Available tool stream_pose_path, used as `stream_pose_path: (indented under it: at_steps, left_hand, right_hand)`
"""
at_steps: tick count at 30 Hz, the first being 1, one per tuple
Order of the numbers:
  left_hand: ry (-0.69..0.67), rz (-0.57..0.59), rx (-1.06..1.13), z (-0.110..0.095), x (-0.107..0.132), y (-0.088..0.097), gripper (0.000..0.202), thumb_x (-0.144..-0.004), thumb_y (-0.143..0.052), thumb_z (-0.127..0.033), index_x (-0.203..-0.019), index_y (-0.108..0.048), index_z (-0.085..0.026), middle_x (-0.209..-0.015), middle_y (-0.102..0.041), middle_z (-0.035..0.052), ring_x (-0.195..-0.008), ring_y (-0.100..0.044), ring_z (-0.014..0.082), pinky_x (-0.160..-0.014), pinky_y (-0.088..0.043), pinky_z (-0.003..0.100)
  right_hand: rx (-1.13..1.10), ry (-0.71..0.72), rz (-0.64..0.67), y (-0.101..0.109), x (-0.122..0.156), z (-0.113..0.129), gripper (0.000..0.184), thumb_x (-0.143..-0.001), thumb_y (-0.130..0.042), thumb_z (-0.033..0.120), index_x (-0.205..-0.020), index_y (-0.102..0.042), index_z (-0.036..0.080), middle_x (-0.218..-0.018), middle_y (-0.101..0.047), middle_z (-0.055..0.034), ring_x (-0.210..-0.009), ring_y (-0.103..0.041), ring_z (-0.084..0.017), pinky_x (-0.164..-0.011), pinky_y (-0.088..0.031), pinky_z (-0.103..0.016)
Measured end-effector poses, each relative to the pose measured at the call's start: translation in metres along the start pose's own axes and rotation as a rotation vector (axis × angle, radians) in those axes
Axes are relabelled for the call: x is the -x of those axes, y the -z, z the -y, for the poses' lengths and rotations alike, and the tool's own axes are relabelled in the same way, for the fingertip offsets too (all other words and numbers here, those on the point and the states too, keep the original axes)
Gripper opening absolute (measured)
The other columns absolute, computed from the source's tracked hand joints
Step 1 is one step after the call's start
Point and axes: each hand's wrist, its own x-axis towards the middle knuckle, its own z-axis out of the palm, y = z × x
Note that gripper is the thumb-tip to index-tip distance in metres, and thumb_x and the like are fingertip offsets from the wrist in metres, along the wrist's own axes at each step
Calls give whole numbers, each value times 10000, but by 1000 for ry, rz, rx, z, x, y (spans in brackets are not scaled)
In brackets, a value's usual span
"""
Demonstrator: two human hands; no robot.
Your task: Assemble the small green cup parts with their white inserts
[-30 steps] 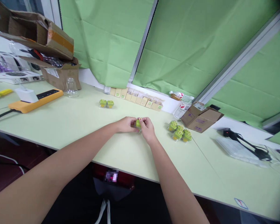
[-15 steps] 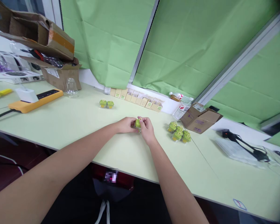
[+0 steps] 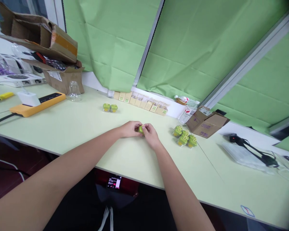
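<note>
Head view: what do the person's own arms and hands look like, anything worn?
The left arm and right arm show no sleeves. The left hand and right hand are ungloved, with no watch or bracelet visible. Dark clothing with white cords shows below.

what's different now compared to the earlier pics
The right hand has shifted slightly down and left in the view, and the green-lidded tub sits a little lower between the hands. Nothing was visibly let go or newly picked up. The left hand barely moved; the two tubs behind, the tub cluster and the small boxes stayed put.
</note>
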Motion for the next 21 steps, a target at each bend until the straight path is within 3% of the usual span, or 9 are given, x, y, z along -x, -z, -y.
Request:
stream_pose_path:
  at_steps: [4,15,21]
  left_hand:
    - [-31,-8,22,0,0,-1,389,-706,-735,-323,-1054,-647,-173,-855,-636,30,-751,-566,148,-691,-451,274]
    - [-14,-39,-29,1,-2,-6,303,-761,-669,-353,-1012,-650,-184,-827,-619,16,-711,-537,131,-657,-438,255]
    - [-33,-88,-159,4,-4,4,304,-786,-628,-379,-1030,-674,-204,-851,-658,18,-737,-560,146,-692,-451,262]
  right_hand:
    - [-3,-18,74,7,0,7,281,-746,-665,483,-824,-626,216,-804,-669,3,-736,-604,-154,-673,-468,-269]
    - [-9,-60,31,7,2,13,313,-713,-701,509,-792,-671,208,-723,-691,-5,-640,-619,-158,-616,-497,-284]
    - [38,-38,-69,11,-2,7,306,-723,-694,476,-892,-679,221,-940,-711,-27,-802,-666,-180,-711,-532,-308]
